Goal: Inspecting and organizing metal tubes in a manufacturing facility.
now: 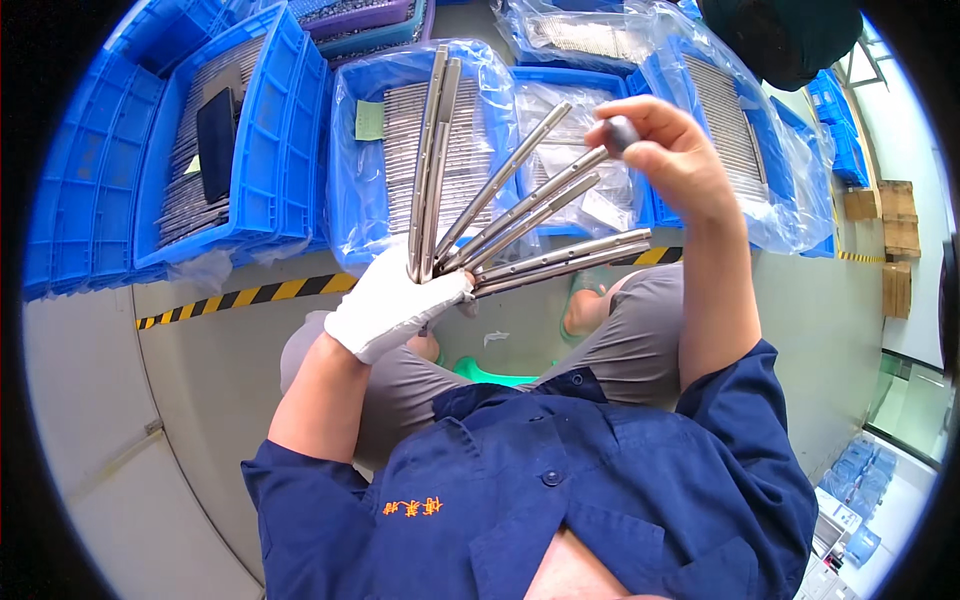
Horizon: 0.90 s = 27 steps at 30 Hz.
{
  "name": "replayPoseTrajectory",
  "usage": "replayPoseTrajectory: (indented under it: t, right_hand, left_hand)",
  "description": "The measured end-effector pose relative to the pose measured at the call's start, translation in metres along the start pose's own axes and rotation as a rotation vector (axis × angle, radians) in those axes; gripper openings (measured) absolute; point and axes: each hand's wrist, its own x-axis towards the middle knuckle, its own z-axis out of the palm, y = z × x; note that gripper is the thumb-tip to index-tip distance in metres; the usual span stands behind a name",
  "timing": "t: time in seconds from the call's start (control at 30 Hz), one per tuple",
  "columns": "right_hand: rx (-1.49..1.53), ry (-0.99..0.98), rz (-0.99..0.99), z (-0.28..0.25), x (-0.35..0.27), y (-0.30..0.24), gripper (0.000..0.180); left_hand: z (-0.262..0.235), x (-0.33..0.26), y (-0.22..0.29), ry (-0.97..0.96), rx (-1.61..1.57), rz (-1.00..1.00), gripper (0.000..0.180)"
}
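Left hand (400,302) is closely gripping metal bars (525,207), fanning twelve to three o'clock. Right hand (682,162), at two o'clock, is pinching a dark rounded piece (622,135) by one bar's tip, seemingly needing steady alignment.

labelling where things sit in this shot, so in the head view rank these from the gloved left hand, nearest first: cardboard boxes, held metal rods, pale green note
1. Metal rods: fanned out in the gloved left hand, touching it.
2. Pale green note: ahead, in the blue bin.
3. Cardboard boxes: far off, at the right.
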Motion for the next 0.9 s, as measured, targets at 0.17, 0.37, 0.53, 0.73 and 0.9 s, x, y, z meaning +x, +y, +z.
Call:
replayPoseTrajectory:
  t: [0.17, 0.37, 0.53, 0.73, 0.9]
  right_hand:
    - [0.066, -0.096, -0.004, 0.002, -0.001, 0.003, 0.032]
    - [-0.085, -0.039, 0.118, 0.007, -0.003, -0.004, 0.032]
    - [-0.090, -0.083, 0.040, 0.002, -0.004, -0.001, 0.031]
    - [-0.039, 0.047, 0.141, -0.001, 0.003, 0.011, 0.031]
    - [0.103, -0.009, 0.096, -0.003, 0.003, 0.010, 0.033]
  left_hand:
    - [0.002, 0.002, -0.001, -0.030, 0.027, -0.010, 0.020]
    - [0.002, 0.005, -0.002, -0.022, 0.076, -0.088, 0.019]
    - [0.001, 0.005, 0.001, -0.003, 0.088, -0.049, 0.020]
    - [0.003, 0.004, -0.007, -0.063, 0.185, -0.030, 0.020]
    - [0.006, 0.004, -0.007, -0.112, 0.193, -0.058, 0.023]
